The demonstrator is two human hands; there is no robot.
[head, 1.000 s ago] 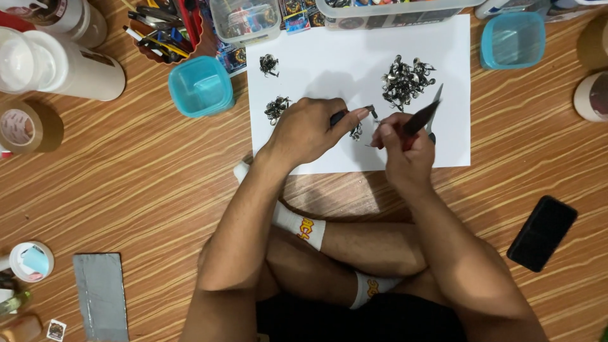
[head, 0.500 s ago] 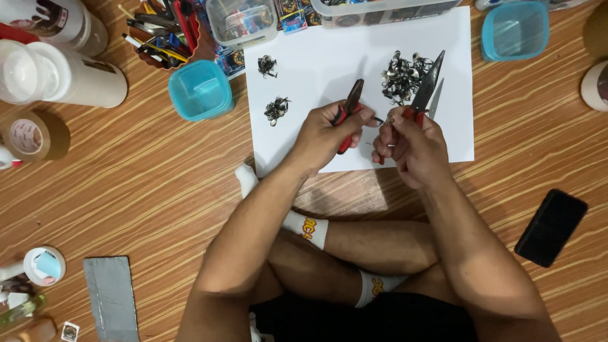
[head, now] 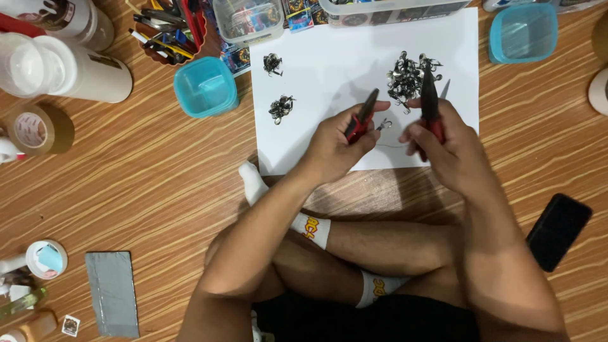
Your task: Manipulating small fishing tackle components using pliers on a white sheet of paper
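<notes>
My left hand (head: 339,142) grips red-handled pliers (head: 362,116) over a white sheet of paper (head: 329,57) on the wooden floor. A second pair of red-handled pliers (head: 430,104) is held upright in my right hand (head: 446,149). Between the two hands hangs a small metal ring (head: 384,124). A large heap of metal rings (head: 408,76) lies on the sheet just beyond my right hand. Two smaller clusters of rings (head: 280,107) (head: 273,63) rest on the sheet's left part. I sit cross-legged in white socks.
A small blue tub (head: 206,87) stands left of the sheet, another blue tub (head: 523,33) at top right. White bottles (head: 63,69), a tape roll (head: 35,130), a tool cup (head: 168,25) and clear boxes (head: 248,19) lie around. A black phone (head: 558,230) lies at right, a grey pad (head: 113,293) at lower left.
Both hands have lifted off the sheet and turned the pliers upright. The view has shifted slightly, and the small ring now shows between the hands.
</notes>
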